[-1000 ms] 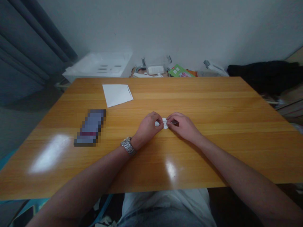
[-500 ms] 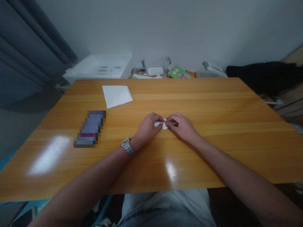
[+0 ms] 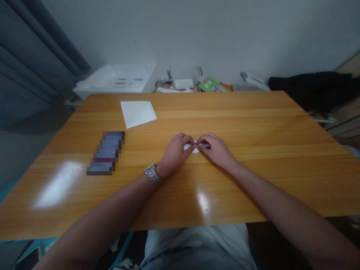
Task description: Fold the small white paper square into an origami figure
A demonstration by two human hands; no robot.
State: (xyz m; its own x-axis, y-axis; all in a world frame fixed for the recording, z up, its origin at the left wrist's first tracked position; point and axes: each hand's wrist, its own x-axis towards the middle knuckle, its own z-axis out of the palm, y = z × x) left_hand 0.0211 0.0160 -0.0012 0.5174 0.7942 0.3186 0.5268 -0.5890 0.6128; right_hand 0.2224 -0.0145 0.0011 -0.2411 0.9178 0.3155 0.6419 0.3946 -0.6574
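Note:
Between my two hands is a small folded piece of white paper (image 3: 195, 150), low over the middle of the table. My left hand (image 3: 177, 149) pinches it from the left with thumb and fingertips, and a metal watch (image 3: 152, 174) circles that wrist. From the right, my right hand (image 3: 216, 148) pinches the same paper, its thumb and fingertips nearly meeting those of the left. The fingers cover much of the paper, so the shape of its folds is hard to make out.
On the wooden table (image 3: 253, 123) lie a torn-edged white sheet (image 3: 138, 114) at the back left and a blurred-out phone (image 3: 107, 153) left of my hands. Past the far edge stand a white plastic tub (image 3: 120, 77), a green booklet (image 3: 212, 85) and dark cloth (image 3: 312, 88).
My fingertips have drawn slightly closer together over the folded paper. Otherwise the view has shifted only a little.

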